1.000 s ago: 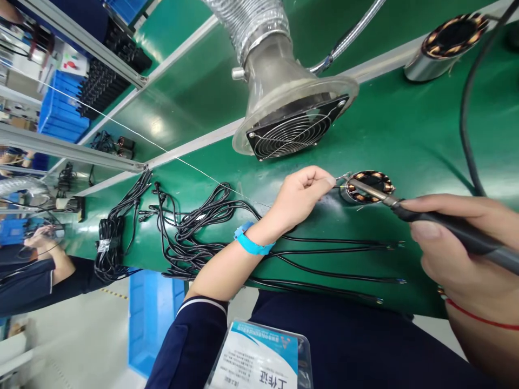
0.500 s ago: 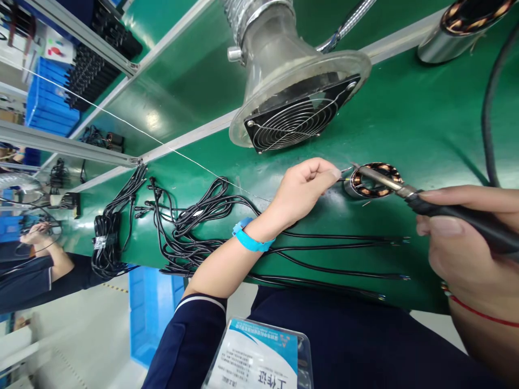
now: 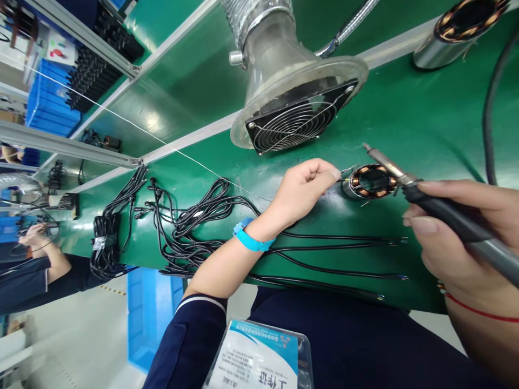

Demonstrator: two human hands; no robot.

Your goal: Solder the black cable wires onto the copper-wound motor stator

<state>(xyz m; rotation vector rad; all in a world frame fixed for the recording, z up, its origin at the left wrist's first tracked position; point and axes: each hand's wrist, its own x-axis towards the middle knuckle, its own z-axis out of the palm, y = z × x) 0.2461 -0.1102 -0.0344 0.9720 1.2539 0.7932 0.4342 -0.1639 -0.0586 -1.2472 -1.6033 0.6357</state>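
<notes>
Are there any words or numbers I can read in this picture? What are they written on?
"工作证": large characters, seen upside down, on the badge card in a clear holder at the bottom edge.
The small print and logo higher on that card are too small to read.
The red marks on the white sign at the upper left are too blurred to read.

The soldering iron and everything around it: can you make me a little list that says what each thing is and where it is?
left hand: pinches a thin wire at the edge of the motor coil
right hand: grips the soldering iron, tip lifted just above the coil
motor coil: copper windings in a metal ring, standing on the green bench
fume fan: clear hood on a ribbed hose, behind the coil
black cables: loose bundle on the bench, left of the hand
wristband: blue, on the left wrist
second coil: far right corner
</notes>
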